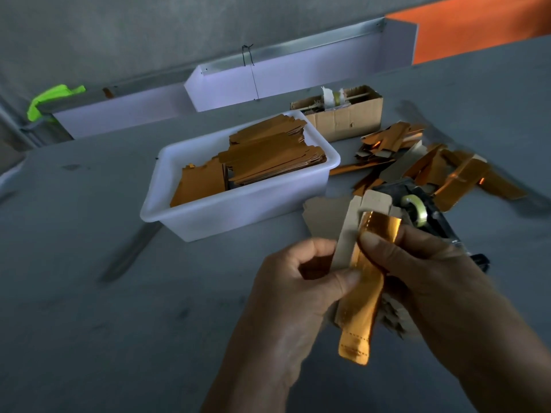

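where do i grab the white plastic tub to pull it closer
Hook fingers over the outturned rim on the near long wall of the white plastic tub, coming from the front. That lip is bare; the stacked gold card blanks rise above the far right corner. The left hand and right hand both hold a gold foil blank, so free one first.

The right hand [432, 272] hides most of the tape dispenser [425, 211].
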A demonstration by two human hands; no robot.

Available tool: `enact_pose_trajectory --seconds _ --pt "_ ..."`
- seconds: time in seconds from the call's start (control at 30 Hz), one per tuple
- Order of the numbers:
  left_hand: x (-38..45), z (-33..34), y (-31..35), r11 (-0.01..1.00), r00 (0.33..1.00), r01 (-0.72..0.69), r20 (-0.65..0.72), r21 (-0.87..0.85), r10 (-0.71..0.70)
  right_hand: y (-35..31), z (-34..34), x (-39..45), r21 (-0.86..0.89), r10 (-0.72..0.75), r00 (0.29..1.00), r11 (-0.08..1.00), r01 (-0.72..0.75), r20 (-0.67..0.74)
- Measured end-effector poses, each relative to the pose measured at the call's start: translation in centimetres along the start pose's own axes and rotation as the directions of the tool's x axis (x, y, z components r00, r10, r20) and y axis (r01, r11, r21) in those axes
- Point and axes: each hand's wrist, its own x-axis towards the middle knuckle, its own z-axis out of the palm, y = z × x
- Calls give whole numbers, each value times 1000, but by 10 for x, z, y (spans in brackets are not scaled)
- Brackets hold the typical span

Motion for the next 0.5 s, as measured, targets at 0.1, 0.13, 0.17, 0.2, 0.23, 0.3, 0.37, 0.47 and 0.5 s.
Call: enact_pose_trajectory --seconds 0.1,0.13,0.17,0.2,0.23,0.3,0.37,0.47,0.5 --pt "-1 6 -2 999 998 -16 -66 -46 13 1 -2 -1 38 26 998 999 -28 52" --pt "-2 7 -3 999 996 -30 -91 -41 26 2 -2 -1 37 33 998 999 -34 49" --pt "-2 8 -4 998 992 -50 -118 -26 47 2 -2 -1 41 34 999 999 -36 39" --pt "-3 10 -4 997 986 -70 -153 -9 68 3 -2 -1 43 36 999 998 -37 24" --pt "-5 12 -6 996 976 -88 -197 10 88 4 -1 -1 41 38 999 998 -38 10" --pt "-6 16 -8 989 943 -124 -302 77 142 5 0 -2 32 34 999 999 -34 -23" --pt "-8 20 -10 947 888 -170 -376 272 267 8 3 -2 38 24 998 999 -22 -54" --pt "-11 30 -9 663 770 -230 -283 712 572 9 6 -3 41 10 996 999 -7 -87" --pt "-12 34 -9 539 749 -227 -208 811 628 8 8 -4 46 5 995 999 -1 -95"
